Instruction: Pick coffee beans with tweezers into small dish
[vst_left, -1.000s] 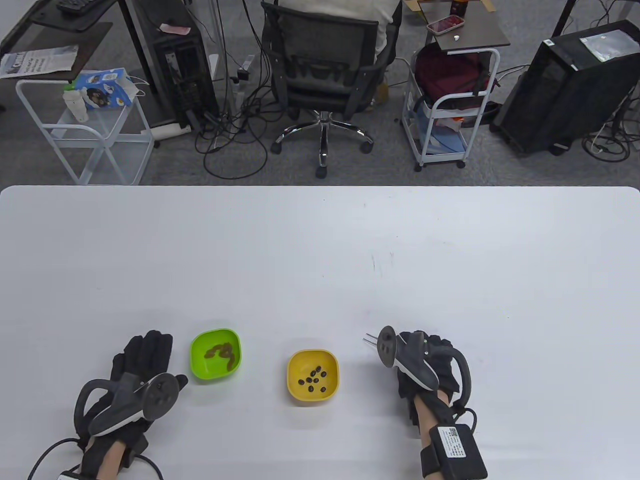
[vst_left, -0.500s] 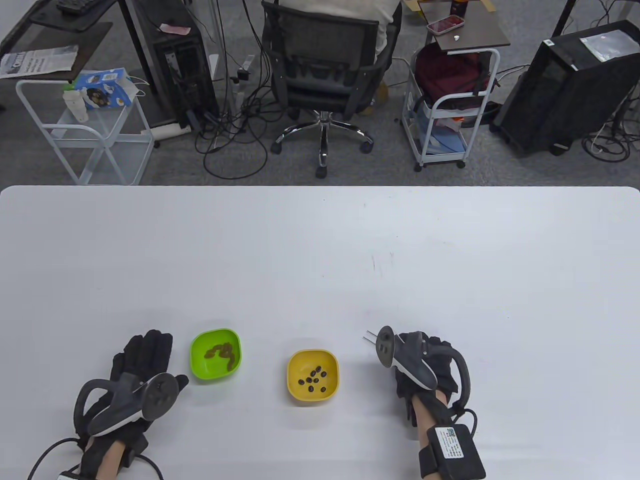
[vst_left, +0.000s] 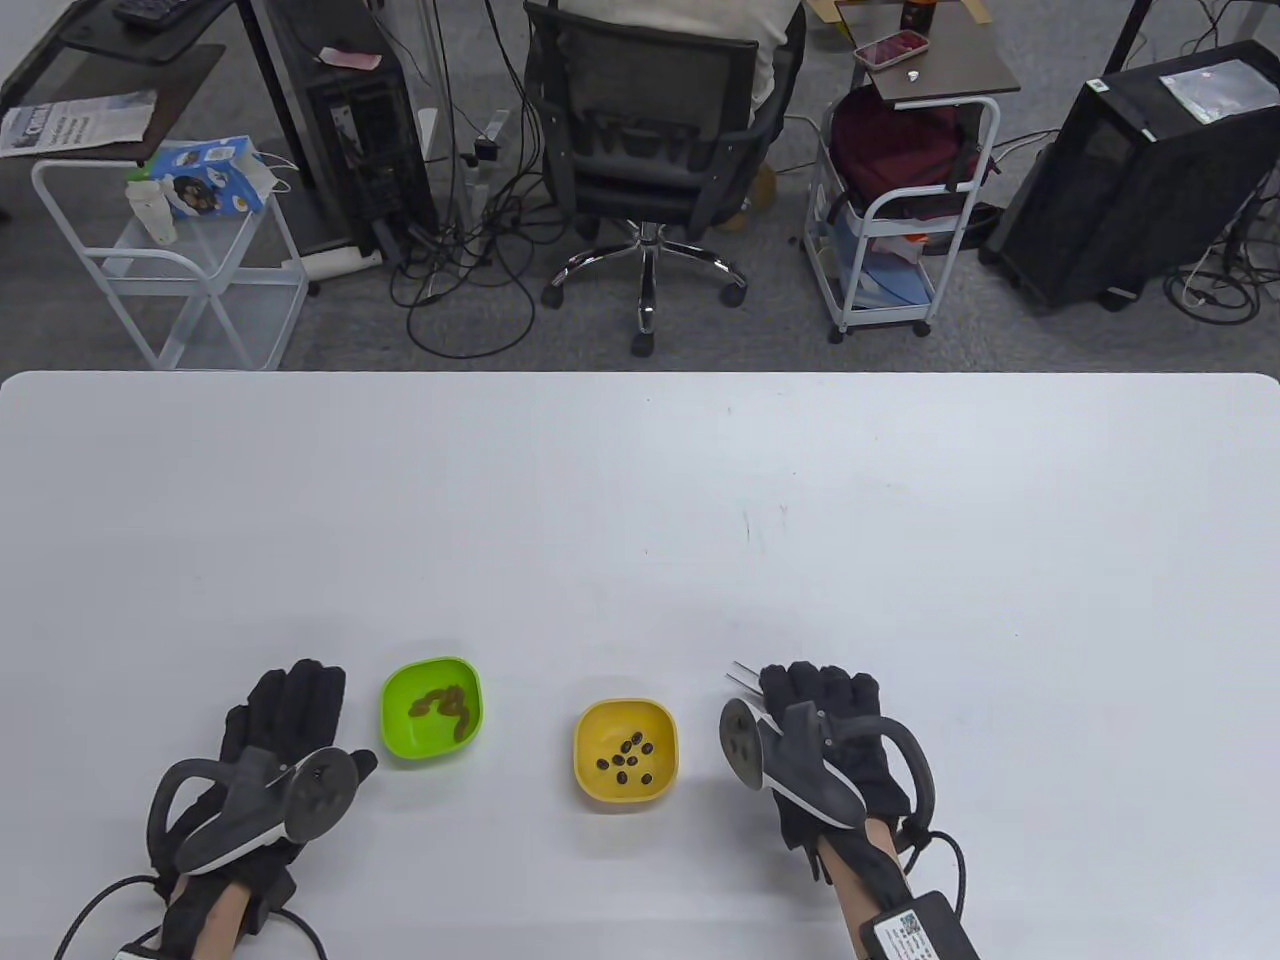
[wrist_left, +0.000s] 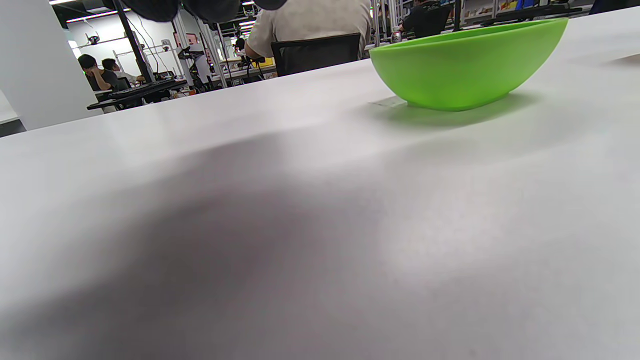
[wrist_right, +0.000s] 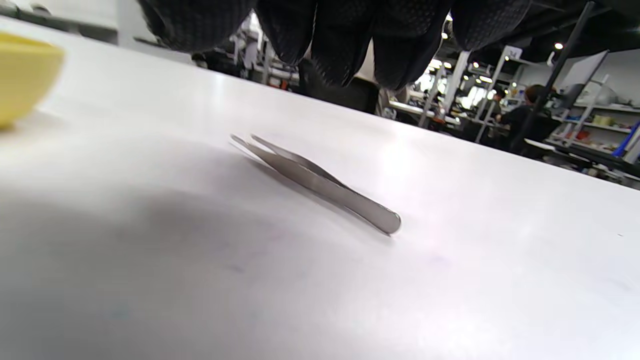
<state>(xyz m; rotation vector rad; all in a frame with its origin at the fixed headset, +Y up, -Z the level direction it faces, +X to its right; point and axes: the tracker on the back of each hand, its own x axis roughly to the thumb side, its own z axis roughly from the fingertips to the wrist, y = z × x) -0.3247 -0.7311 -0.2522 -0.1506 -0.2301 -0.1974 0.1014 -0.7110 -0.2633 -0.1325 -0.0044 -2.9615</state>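
While the tweezers (wrist_right: 320, 185) lie flat near the tabletop's front edge, ungripped, the right hand (vst_left: 830, 730) hovers above, fingers extended, empty. Pickup step; next requires pinching both blades.

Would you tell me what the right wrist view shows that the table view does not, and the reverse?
Only the right wrist view shows the whole tweezers lying flat, untouched beneath the right hand. Only the table view shows the beans in the yellow dish, the green dish, and the left hand. Both show the yellow dish, right hand and tweezer tips on the white table.
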